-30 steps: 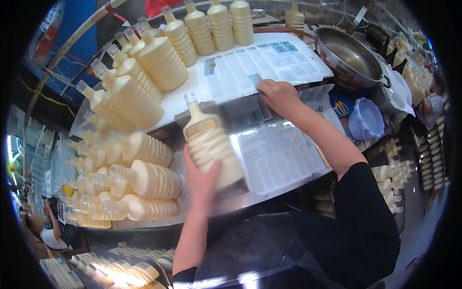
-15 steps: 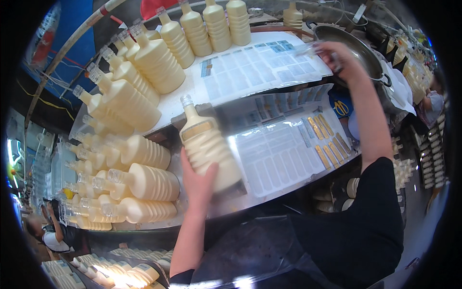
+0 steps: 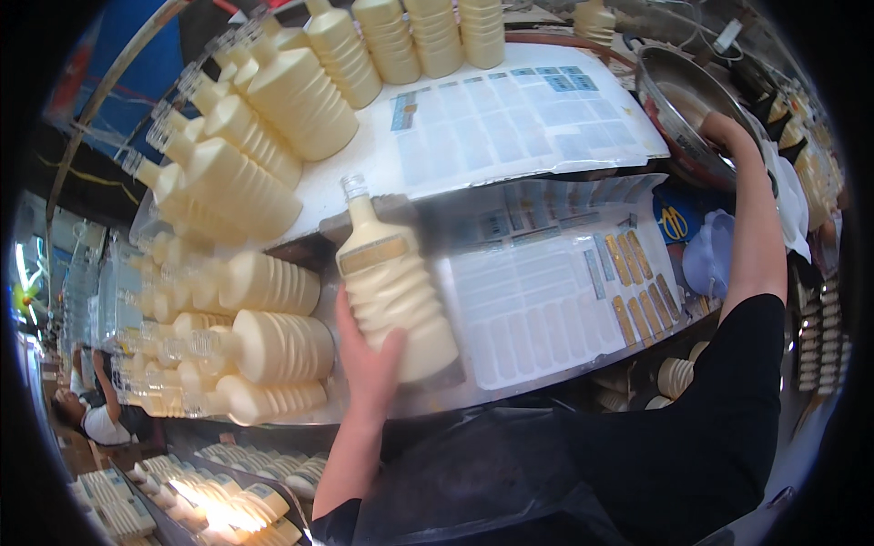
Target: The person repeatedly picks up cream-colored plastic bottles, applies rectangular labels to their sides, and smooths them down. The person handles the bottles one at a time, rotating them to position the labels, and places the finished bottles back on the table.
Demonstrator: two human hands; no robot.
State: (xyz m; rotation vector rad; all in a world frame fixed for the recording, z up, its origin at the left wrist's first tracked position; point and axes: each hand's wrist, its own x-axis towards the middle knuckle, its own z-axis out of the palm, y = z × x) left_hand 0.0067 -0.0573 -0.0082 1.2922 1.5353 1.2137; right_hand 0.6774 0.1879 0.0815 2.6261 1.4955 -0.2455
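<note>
A cream ribbed bottle (image 3: 394,300) with a clear threaded neck leans back on the table, a gold strip label across its shoulder. My left hand (image 3: 369,359) is closed round its lower side, thumb on the front. At the far right, my right hand (image 3: 726,132) reaches into a wide metal pan (image 3: 663,75); its fingers are mostly hidden, and whatever they hold cannot be made out. Between the hands lie a label sheet (image 3: 523,323) with gold and blue strips and, farther off, a larger sheet (image 3: 510,127) with a few blue labels on it.
Cream bottles (image 3: 300,105) stand along the far left and back edge; several more (image 3: 282,346) lie stacked to the left. A lilac bowl (image 3: 708,250) sits below the pan. Crates of bottles (image 3: 218,496) are at lower left, near another person (image 3: 105,419).
My right hand has moved right, from over the far label sheet into the pan. The left hand still holds the bottle in nearly the same place. The whole view has shifted slightly.
</note>
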